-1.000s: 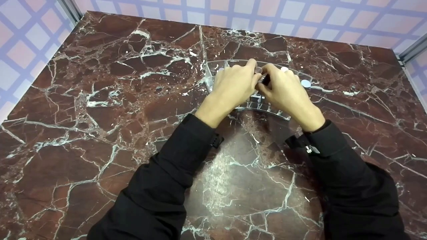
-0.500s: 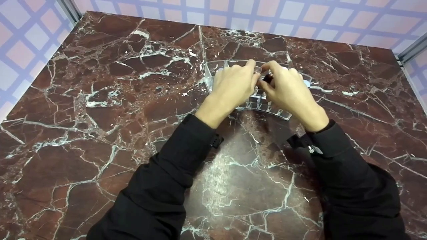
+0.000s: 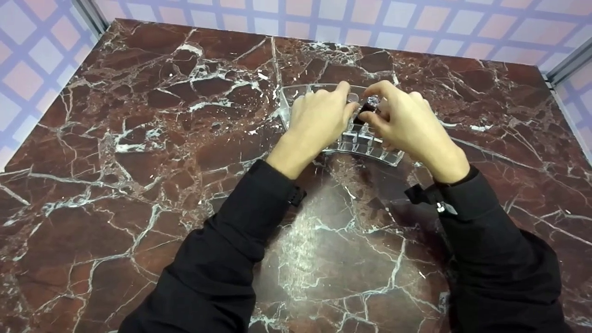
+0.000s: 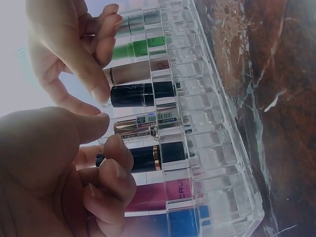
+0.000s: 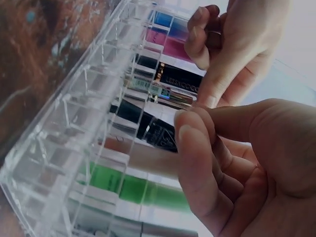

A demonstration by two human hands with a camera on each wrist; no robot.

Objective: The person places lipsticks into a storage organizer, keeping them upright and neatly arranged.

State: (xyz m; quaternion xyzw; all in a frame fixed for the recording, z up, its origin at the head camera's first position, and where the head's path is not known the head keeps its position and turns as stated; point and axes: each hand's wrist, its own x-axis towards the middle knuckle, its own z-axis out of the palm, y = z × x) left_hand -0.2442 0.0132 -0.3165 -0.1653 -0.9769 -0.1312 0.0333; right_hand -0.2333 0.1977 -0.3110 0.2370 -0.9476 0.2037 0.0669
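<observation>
A clear, curved, stepped lipstick holder [image 3: 393,159] stands on the table, with several tubes upright in its back row. My left hand [image 3: 319,113] is at its middle, thumb and fingers pinching the top of a gold lipstick tube [image 5: 170,96]. Just to the right, my right hand [image 3: 411,115] has its thumb and fingers curled round the upper end of a black lipstick tube [image 4: 133,95]. In the right wrist view this tube leans slightly towards the fingers, which cover its tip. Both tubes' lower ends sit in the holder.
Beside the held tubes stand another black tube [image 4: 170,153], a pink tube [image 4: 148,196], a blue tube [image 4: 185,222], a beige tube [image 4: 133,72], a green tube [image 4: 136,48] and a grey tube [image 4: 136,23]. Dark red marbled table [image 3: 138,208] surrounds the holder; checked panels [image 3: 333,18] stand behind.
My right hand has shifted a little to the right, its index finger more arched, showing more of the black lipstick tube. My left hand keeps its place at the gold tube.
</observation>
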